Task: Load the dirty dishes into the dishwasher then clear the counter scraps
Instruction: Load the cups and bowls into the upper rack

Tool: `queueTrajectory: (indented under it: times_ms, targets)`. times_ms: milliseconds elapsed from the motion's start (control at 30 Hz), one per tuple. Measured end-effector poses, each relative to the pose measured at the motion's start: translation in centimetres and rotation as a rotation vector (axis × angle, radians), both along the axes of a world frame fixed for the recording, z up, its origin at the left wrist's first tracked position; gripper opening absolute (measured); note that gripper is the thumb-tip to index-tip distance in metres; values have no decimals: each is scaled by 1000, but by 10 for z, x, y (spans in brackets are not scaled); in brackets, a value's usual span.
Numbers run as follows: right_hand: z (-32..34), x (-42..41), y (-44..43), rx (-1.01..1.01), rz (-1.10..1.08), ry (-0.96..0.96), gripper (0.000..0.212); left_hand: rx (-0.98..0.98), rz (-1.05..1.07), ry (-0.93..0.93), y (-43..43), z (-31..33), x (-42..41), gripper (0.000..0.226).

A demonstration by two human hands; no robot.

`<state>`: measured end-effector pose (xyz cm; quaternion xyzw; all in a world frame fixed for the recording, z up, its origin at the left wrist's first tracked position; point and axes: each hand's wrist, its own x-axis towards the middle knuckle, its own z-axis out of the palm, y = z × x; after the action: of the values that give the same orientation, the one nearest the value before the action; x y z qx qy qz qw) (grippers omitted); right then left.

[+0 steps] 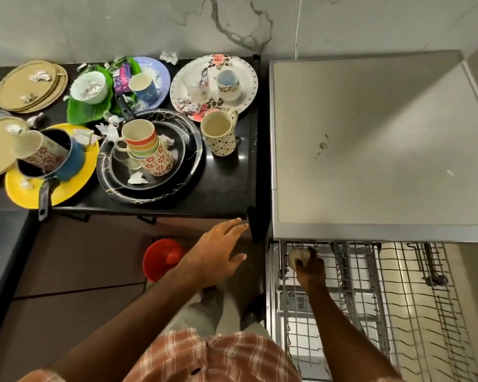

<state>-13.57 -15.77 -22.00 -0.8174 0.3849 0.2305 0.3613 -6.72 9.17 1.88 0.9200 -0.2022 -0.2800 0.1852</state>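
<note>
Right hand (311, 267): I see fingers curled round a small pale cup (296, 257), far-left corner of the dishwasher rack (398, 285) | Left hand (218, 244): fingers straight, spread, holding nothing, just below the counter (226, 188) edge | Counter stock: patterned mug (219, 133), floral plate (243, 78), paper scraps (137, 178).

light: bright, even | shadow: diagonal across dishwasher top (370, 161) | edges: wide-angle bending | focus: slightly soft
</note>
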Motion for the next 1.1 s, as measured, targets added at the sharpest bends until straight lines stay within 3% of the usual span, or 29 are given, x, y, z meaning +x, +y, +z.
queueTrajectory:
  times_ms: [100, 200, 333, 433, 567, 767, 933, 1100]
  targets:
    - [13, -10, -4, -42, -17, -85, 59, -30, -20, -25, -6, -3, 7, 74]
    - [49, -19, 2, -28, -81, -269, 30, -66, -36, -50, -12, -3, 17, 72]
    - [120, -30, 21, 153, -79, -483, 14, -138, 13, -97, -14, 2, 37, 68]
    - [165, -35, 35, 244, -62, -623, 14, -176, 56, -204, -12, 9, 61, 71]
    - [211, -26, 57, 279, -148, -739, 16, -231, 203, -315, -1, 20, 112, 93]
    - [250, 1, 86, 293, -123, -822, 18, -250, 397, -304, 13, 14, 188, 114]
    - [257, 12, 104, 288, -93, -833, 15, -270, 449, -194, 14, 6, 222, 106]
    - [251, 7, 114, 272, -87, -806, 22, -365, 409, -263, 23, 1, 230, 82]
